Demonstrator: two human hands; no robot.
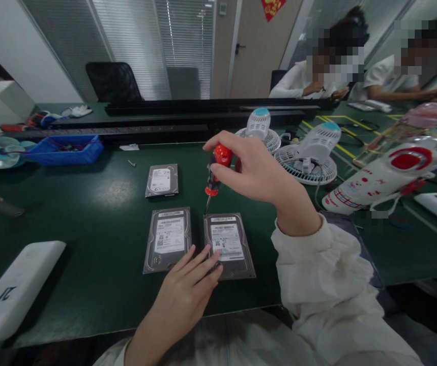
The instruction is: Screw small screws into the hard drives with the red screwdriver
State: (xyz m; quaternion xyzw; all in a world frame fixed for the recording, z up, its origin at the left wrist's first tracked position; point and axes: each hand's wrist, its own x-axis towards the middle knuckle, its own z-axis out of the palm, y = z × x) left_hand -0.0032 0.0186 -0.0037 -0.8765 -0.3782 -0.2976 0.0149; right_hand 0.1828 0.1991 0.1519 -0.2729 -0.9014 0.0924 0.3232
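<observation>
Green table (107, 292) under everything, two hard drives side by side close to its near edge. Your right hand (243, 168) is closed around the handle of a red-and-black screwdriver (212, 178), shaft pointing down and slightly tilted. Tip is at the far left corner of the right-hand drive (228, 244); can't tell if it's seated in a screw. Your left hand (193, 284) isn't gripping anything: palm down, fingers spread, fingertips on that drive's near left part, one reaching the right edge of the left-hand drive (167, 229). Third drive (162, 180) sits further toward the table's far edge, label up, untouched.

Step in hand looks like working a screw at that corner, with the left hand bracing. Next move probably calls for setting the tip squarely, pushing straight down and turning, drive held still; a tilted shaft could slip off the corner.

Elsewhere: blue tray (65, 151) toward the far left corner, small metal piece (132, 163) to its right, white device marked 21 (20, 290) by the near left corner, white fans (306, 157) beyond your right hand.
</observation>
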